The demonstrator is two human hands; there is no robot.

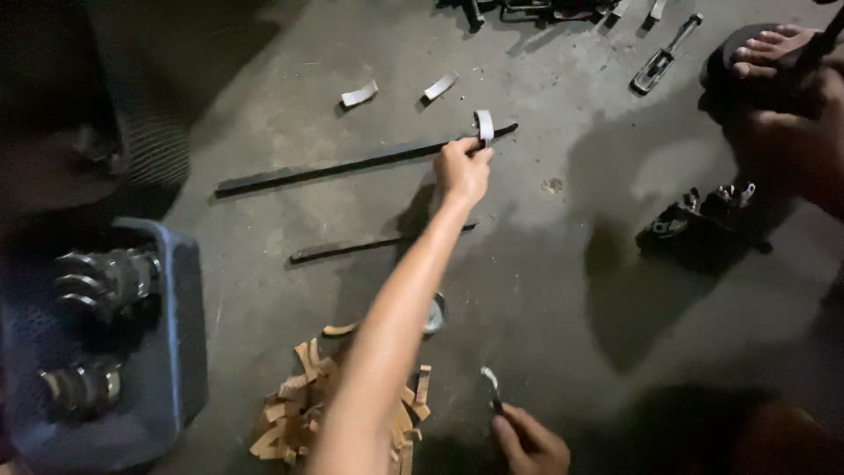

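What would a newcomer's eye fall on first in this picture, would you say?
First the long bare arm reaching up the middle, its left hand pinching a curved white strip over a long dark metal bar on the concrete floor. Next, the pile of tan strips at bottom centre, beside the right hand holding a small tool.

Two long dark bars, three curved pale strips, two hands.

Grey concrete floor, two long dark metal bars, two pale curved strips, heap of tan offcuts, blue crate, black sandal
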